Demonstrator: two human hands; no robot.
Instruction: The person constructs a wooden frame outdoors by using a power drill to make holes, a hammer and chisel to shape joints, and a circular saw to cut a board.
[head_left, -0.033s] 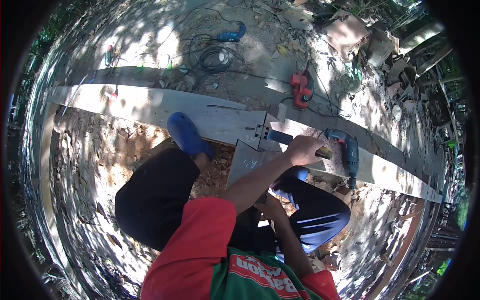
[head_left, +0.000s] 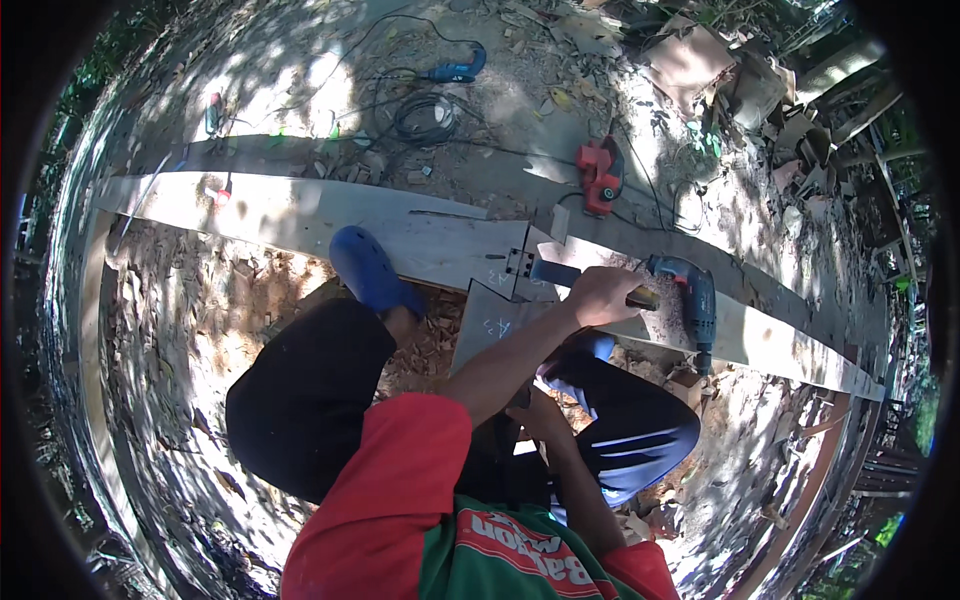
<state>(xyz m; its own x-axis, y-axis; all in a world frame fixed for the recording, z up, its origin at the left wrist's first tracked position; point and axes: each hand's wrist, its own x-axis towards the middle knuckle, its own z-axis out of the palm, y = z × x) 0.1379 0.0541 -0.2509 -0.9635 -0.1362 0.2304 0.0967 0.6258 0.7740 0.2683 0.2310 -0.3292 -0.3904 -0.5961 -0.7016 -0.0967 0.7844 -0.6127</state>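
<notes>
My left hand [head_left: 600, 295] is closed round a tool with a yellow-and-black end [head_left: 642, 298] and a blue flat part [head_left: 552, 272], which reaches a dark metal fitting [head_left: 519, 262] on the pale long board [head_left: 420, 240]. Below that arm, my right hand [head_left: 535, 412] has its fingers curled on something dark, mostly hidden, near the lower end of a short marked board [head_left: 485, 335]. A blue-and-black drill [head_left: 690, 300] lies on the long board, just right of my left hand.
A red power tool [head_left: 598, 175] with cord lies beyond the board. Farther back are a blue power tool [head_left: 455, 70], coiled cable [head_left: 425, 120] and cardboard scraps [head_left: 690, 65]. My blue clog [head_left: 375, 270] is beside the board. Wooden rails [head_left: 100, 320] run at both sides.
</notes>
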